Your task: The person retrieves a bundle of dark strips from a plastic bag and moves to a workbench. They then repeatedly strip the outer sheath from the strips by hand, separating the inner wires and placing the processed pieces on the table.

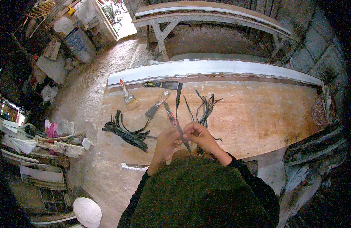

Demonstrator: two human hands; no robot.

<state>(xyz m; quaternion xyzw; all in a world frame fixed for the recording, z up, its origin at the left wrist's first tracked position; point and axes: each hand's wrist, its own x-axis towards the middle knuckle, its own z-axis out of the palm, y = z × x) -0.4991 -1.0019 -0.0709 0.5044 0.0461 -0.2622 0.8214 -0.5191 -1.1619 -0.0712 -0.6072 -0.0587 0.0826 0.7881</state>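
My left hand [168, 142] and my right hand [200, 136] are close together over the near edge of a wooden board. Between them they pinch a thin dark strip [185, 143], whose material I cannot make out. Just beyond my fingers lies a slim red-and-dark tool [169, 114], its kind unclear. Beside it a single dark strip [179, 97] stretches away from me. A thick bundle of dark strips [126, 133] rests left of my left hand. Looser dark strips [206, 110] are spread out beyond my right hand.
Under these things is the wooden board [259, 117]. A paintbrush [130, 99], a putty knife [157, 105] and another scraper [162, 85] lie toward its far left. A long white plank [221, 70] runs along its far edge. Farther off stands a wooden bench [206, 16]; clutter [61, 142] fills the left side.
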